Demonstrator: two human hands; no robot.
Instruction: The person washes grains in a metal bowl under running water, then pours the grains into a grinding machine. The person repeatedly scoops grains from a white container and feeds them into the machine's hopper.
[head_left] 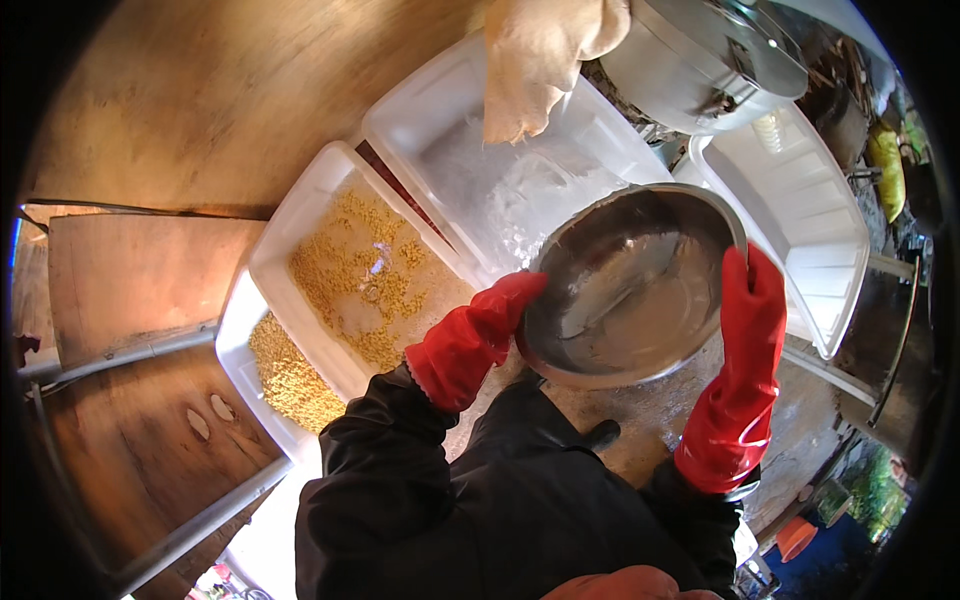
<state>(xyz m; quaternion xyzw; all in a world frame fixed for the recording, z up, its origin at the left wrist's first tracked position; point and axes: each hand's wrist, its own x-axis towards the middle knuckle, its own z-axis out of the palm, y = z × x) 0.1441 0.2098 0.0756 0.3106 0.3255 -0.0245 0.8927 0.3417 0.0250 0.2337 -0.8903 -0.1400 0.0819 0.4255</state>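
steel bowl [630, 290] tilted leftward, both hands' grip

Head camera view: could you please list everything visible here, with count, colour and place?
round steel bowl: one, silver, wet inside, centre, held in both hands
white plastic tub of water: one, above the bowl
white plastic tubs of yellow grain: two, left of centre
empty white plastic tub: one, right
cream cloth: one, top, draped over the water tub
large steel pot: one, silver, top right
wooden boards: brown, left
left hand: red rubber glove, on the bowl's left rim
right hand: red rubber glove, on the bowl's right rim
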